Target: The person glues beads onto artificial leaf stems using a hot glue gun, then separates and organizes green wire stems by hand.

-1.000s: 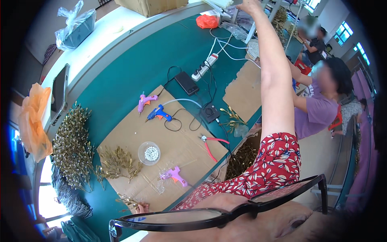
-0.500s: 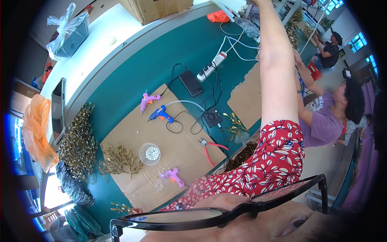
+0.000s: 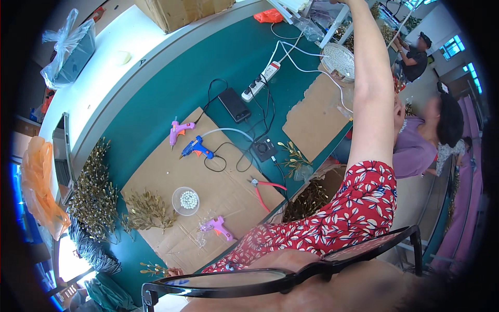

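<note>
Low on the left, my left hand (image 3: pixel 174 272) shows only in part, its fingers closed on a gold-leaved artificial sprig (image 3: pixel 152 269). My right arm stretches up to the top edge, where just a sliver of my right hand (image 3: pixel 340 1) appears; its fingers are cut off. Between the hands, a cardboard sheet (image 3: pixel 166 161) carries a cup of white beads (image 3: pixel 191 204), a bunch of gold sprigs (image 3: pixel 149 210), a purple glue gun (image 3: pixel 219 228), a second purple one (image 3: pixel 180 130), a blue glue gun (image 3: pixel 197 147) and red-handled cutters (image 3: pixel 262 192).
A power strip (image 3: pixel 261 81) and black adapter (image 3: pixel 234 104) trail cables across the green table. Piled sprigs (image 3: pixel 96 195) lie at left. A box of sprigs (image 3: pixel 306 203) is near my right sleeve. A co-worker in purple (image 3: pixel 416 143) sits at right, beyond a round clear dish (image 3: pixel 339 61).
The view has shifted, so the table things sit further left and the round dish shows beside my arm. My right arm stays stretched out; my left hand still holds the sprig.
</note>
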A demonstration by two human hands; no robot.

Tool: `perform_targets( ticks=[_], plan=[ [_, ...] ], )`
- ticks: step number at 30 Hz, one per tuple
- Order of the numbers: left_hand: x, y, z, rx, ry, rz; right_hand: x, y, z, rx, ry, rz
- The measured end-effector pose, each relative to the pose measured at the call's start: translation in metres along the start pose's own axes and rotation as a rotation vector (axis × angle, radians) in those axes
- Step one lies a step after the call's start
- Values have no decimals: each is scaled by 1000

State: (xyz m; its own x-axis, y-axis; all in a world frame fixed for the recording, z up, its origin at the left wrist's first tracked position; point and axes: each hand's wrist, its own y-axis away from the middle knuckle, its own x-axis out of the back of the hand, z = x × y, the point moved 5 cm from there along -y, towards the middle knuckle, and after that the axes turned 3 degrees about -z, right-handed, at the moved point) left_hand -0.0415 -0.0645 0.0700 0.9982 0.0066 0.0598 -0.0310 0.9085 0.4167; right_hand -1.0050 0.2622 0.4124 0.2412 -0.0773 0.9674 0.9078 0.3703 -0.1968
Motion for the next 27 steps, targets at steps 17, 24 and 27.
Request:
perform_targets(
  ticks=[17, 24, 27],
  plan=[
    [3, 13, -8, -7, 48, 17, -30, -29, -8, -168, -103, 95],
    [25, 12, -6, 1, 42, -147, -6, 2, -21, -235, -223, 368],
    [2, 31, 13, -5, -47, 8, -41, -34, 27, -218, -160, 196]
  ],
)
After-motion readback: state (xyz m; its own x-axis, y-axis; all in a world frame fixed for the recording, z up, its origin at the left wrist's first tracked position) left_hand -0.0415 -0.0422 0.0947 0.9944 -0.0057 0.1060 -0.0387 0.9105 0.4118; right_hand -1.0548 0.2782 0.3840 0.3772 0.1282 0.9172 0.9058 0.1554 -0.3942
